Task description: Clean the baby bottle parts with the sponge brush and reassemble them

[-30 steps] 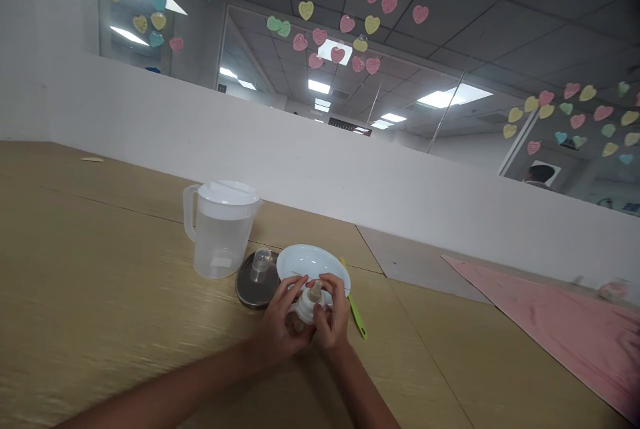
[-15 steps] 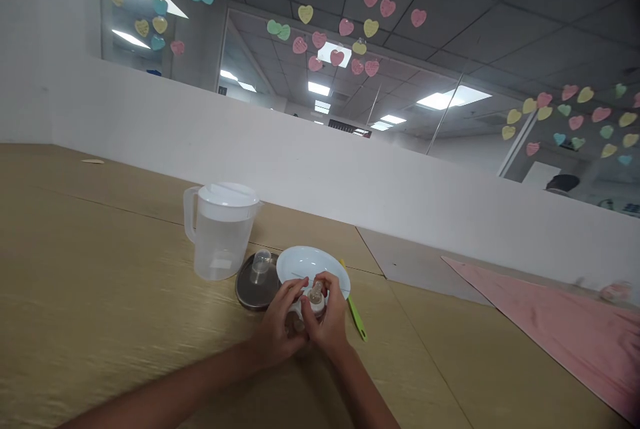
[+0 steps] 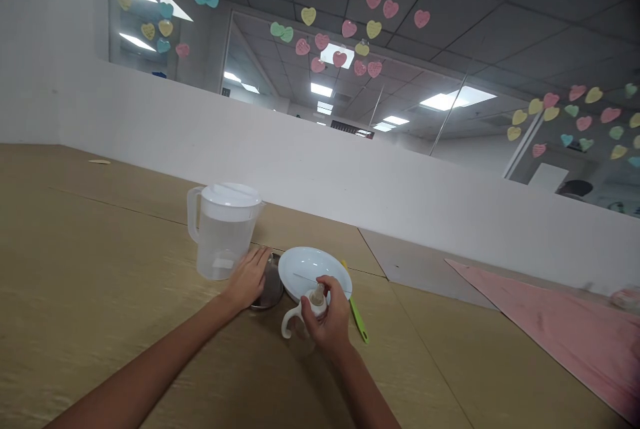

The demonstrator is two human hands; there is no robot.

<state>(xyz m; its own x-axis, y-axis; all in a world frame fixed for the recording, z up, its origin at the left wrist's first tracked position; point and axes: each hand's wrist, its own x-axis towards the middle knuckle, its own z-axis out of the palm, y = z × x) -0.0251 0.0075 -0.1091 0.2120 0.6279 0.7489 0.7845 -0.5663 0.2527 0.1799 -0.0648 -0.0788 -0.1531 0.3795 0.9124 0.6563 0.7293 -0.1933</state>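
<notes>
My right hand (image 3: 331,319) grips a baby bottle (image 3: 317,307) near its top, fingers around the white collar and the clear teat. A white curved handle (image 3: 289,324) sticks out on the bottle's left; its lower body is faint against the table. Over the dark round dish (image 3: 271,289), my left hand (image 3: 249,277) curls its fingers around the clear domed cap, which they hide almost wholly. That hand is just right of the lidded clear pitcher (image 3: 223,242). Behind the bottle lies a pale blue-white oval bowl (image 3: 307,262) with a thin stick-like thing in it.
A green-handled tool (image 3: 359,322), yellow at its far end, lies beside the bowl on the right. Pink cloth or sheet (image 3: 555,329) covers the table's right side. A white low wall (image 3: 300,162) with glass above bounds the brown table (image 3: 125,269) at the back.
My left hand has let go of the bottle and moved left onto the cap on the dark dish. My right hand still keeps the bottle, whose handle now shows.
</notes>
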